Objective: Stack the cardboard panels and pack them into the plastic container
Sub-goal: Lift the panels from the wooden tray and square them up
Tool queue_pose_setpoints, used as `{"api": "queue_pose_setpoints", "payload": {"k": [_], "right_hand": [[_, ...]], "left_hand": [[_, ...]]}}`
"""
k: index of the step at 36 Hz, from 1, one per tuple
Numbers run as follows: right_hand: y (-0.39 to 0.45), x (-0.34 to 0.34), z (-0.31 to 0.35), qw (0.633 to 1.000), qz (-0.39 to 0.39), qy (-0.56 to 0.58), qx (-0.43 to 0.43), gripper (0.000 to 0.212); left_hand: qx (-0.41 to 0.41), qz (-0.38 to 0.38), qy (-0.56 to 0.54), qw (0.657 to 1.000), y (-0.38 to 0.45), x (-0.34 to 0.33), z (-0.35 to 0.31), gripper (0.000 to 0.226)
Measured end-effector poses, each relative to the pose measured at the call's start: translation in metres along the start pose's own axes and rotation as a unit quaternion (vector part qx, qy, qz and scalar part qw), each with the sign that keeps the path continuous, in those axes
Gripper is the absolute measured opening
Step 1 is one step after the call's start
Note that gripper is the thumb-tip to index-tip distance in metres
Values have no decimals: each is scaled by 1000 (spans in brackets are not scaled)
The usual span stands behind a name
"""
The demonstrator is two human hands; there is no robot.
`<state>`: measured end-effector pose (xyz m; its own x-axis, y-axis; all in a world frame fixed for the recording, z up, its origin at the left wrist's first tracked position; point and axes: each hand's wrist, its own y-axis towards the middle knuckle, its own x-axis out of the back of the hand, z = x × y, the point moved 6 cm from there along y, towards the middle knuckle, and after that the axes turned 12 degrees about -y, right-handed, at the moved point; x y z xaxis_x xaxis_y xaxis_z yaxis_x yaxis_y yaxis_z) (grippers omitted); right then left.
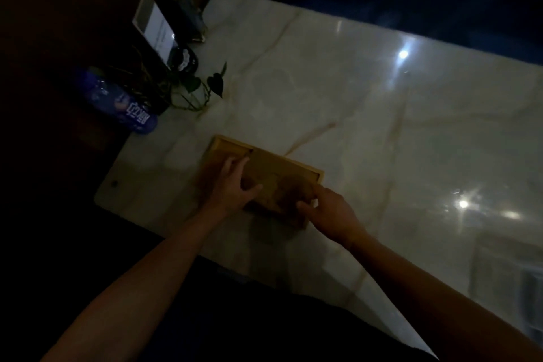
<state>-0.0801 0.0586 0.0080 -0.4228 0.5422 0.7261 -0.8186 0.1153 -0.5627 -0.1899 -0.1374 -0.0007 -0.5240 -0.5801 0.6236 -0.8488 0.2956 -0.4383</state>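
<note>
Looks like both hands are squaring up the cardboard panels (264, 176) on the marble table (367, 114), left hand (235, 185) spread flat on top with fingers loose, right hand (326, 211) pinching the near corner, probably so the stack lines up.

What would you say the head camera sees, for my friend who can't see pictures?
Two hands, left and right, rest on brown cardboard panels on a shiny marble table in a dark room. A blue bottle and a leafy plant stand at the far left edge.
</note>
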Motion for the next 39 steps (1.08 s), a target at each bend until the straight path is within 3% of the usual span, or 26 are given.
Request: {"api": "queue_pose_setpoints", "payload": {"k": [3,7,13,17,23,26,29,31,36,39], "right_hand": [[9,-5,3,991,13,125,-46,48],[17,-15,-1,955,36,267,-126,27],[27,-25,3,926,65,330,-174,34],[26,-29,5,875,99,422,-215,38],[19,-28,1,827,106,506,-221,12],[8,-26,-7,824,84,517,-215,14],[-12,-24,-23,824,65,520,-215,50],[-28,-20,-36,827,58,518,-210,56],[-71,-15,-82,829,60,529,-172,48],[-98,-10,-116,857,8,487,-169,39]], "left_hand": [[52,-12,-9,999,9,-3,5,83],[110,-7,-24,994,16,-12,11,85],[155,-39,-59,985,18,-20,11,77],[166,-78,-198,963,18,-23,10,61],[223,-84,-319,917,12,-23,21,62],[228,-62,-342,910,1,-24,17,67],[216,-27,-364,906,-18,-30,5,65],[200,-9,-363,910,-33,-38,-8,65],[172,39,-355,918,-63,-78,-43,72],[143,73,-362,918,-75,-107,-69,69]]}}
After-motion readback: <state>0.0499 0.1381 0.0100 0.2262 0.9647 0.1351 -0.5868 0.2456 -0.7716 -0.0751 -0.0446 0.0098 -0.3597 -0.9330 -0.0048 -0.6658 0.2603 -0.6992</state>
